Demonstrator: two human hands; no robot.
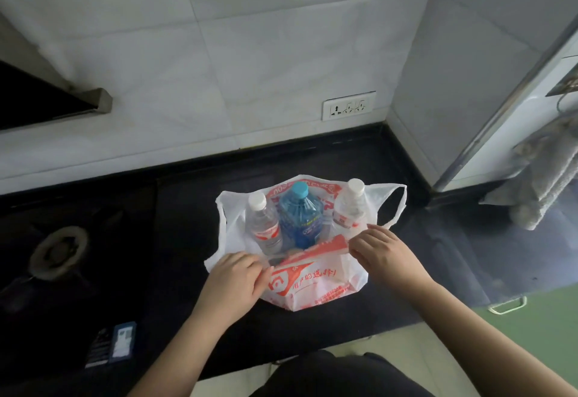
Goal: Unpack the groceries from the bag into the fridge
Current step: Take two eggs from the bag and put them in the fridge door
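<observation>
A white plastic bag (322, 284) with red print stands on the black counter (187, 209), its mouth pulled open. Inside stand three bottles: a clear bottle with a white cap and red label (266, 224) at the left, a blue bottle with a blue cap (300, 212) in the middle, and a clear white-capped bottle (350, 205) at the right. My left hand (233, 282) pinches the near left rim of the bag. My right hand (380, 249) pinches the near right rim. The fridge (513, 108) stands at the right, its door side only partly in view.
A gas burner (59, 252) sits on the dark hob at the left. A range hood edge (78, 105) hangs at the upper left. A wall socket (348, 105) is on the tiled wall behind the bag. A grey towel (544, 174) hangs by the fridge.
</observation>
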